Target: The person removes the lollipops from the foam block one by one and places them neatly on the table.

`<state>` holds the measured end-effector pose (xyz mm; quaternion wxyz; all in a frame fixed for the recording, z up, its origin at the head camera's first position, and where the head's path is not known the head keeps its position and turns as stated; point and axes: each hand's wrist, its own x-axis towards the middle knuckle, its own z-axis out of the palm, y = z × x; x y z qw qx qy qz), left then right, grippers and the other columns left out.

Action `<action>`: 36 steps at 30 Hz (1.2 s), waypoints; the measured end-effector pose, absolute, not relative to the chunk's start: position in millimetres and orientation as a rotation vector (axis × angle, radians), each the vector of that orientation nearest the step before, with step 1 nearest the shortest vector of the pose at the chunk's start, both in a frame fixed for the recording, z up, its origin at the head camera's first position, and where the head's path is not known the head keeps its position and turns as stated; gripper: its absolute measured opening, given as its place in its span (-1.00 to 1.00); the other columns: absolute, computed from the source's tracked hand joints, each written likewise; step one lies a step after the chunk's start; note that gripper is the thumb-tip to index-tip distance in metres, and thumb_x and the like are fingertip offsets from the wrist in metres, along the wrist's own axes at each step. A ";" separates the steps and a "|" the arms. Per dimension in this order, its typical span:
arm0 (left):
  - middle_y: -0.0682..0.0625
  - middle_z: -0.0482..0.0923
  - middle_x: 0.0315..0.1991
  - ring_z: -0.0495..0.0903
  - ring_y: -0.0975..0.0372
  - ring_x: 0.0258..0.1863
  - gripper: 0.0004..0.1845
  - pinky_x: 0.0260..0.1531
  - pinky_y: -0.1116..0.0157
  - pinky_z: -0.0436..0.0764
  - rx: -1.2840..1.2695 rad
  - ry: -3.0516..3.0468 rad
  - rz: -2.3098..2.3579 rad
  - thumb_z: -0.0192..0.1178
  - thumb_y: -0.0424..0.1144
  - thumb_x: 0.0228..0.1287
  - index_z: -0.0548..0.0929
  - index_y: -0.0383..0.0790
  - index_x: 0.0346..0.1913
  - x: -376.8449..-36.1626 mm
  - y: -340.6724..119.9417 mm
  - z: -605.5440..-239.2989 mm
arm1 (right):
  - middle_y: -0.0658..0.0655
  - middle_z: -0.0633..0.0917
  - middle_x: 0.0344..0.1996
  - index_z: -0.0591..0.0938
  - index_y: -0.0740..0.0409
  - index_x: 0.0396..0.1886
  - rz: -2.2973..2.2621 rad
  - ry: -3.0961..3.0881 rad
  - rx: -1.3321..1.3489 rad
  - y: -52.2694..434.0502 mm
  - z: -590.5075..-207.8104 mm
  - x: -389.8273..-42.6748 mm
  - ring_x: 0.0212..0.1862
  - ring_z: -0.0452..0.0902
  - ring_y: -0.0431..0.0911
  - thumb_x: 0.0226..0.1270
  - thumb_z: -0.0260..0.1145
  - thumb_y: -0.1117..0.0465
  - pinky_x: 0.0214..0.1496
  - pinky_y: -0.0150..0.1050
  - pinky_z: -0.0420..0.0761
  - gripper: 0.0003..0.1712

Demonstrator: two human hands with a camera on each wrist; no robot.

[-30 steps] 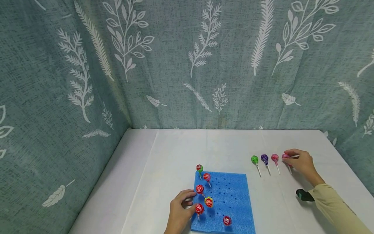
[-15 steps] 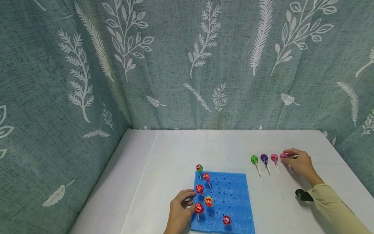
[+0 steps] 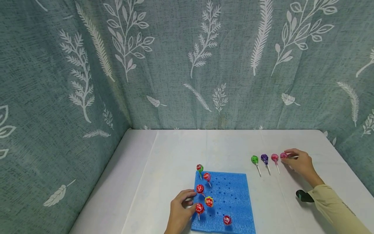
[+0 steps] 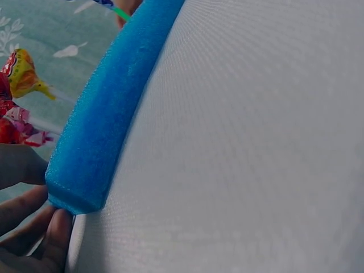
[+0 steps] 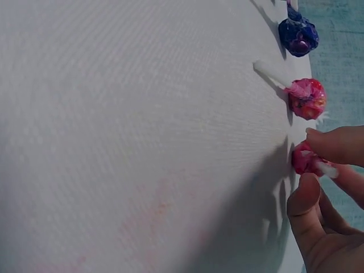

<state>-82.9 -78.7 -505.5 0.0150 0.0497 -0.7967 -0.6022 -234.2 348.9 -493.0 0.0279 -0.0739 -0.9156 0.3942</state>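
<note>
My left hand (image 3: 181, 209) holds the left edge of a blue foam board (image 3: 236, 211); in the left wrist view its fingers curl about the board's end. Wrapped lollipops stand in the board, including a red one (image 3: 199, 208) by the thumb, a yellow-and-red one (image 3: 208, 201) and a red one (image 3: 227, 220) near the front. At the back right, my right hand (image 3: 300, 163) pinches a pink lollipop (image 5: 307, 159) between thumb and fingers, its white stick pointing toward the hand. Left of it lie another pink lollipop (image 3: 274, 158), a purple one (image 3: 264, 158) and a green one (image 3: 255, 159).
The board has several small holes across its top. A dark green rounded object (image 3: 304, 196) shows beside the right sleeve (image 3: 336, 204). A leaf-patterned grey-green cloth (image 3: 175, 81) hangs behind and left of the white table (image 3: 157, 182).
The pink lollipop's stick, earlier pointing down toward the front below the right hand, no longer shows there. The right hand shifts very slightly; the left hand and board stay put.
</note>
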 end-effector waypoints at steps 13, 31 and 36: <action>-0.07 0.56 -0.02 0.58 0.18 -0.15 -0.63 -0.18 0.42 0.60 0.137 -2.469 -1.871 0.37 -0.56 -0.11 0.68 -0.26 -0.14 -82.5 -75.7 -507.7 | 0.48 0.54 -0.11 0.54 0.42 -0.04 1.065 -2.782 -0.117 348.1 -474.1 -221.9 -0.13 0.41 0.26 0.21 0.34 0.20 -0.22 0.07 0.46 -0.58; -0.07 0.57 -0.03 0.58 0.19 -0.17 -0.63 -0.19 0.43 0.60 0.113 -2.481 -1.843 0.33 -0.59 -0.12 0.68 -0.28 -0.15 -84.4 -77.0 -508.0 | 0.14 0.66 -0.26 0.64 0.14 -0.18 1.108 -2.677 0.097 353.0 -486.4 -216.1 -0.24 0.49 -0.06 0.20 0.36 -0.01 -0.36 -0.42 0.49 -0.66; -0.09 0.56 -0.03 0.58 0.18 -0.18 -0.63 -0.20 0.41 0.61 0.109 -2.486 -1.829 0.33 -0.59 -0.12 0.68 -0.29 -0.16 -83.1 -77.6 -506.0 | 0.24 0.65 -0.26 0.62 0.29 -0.17 1.169 -2.684 0.188 325.4 -447.5 -190.4 -0.27 0.46 -0.25 0.23 0.36 0.15 -0.36 -0.44 0.50 -0.70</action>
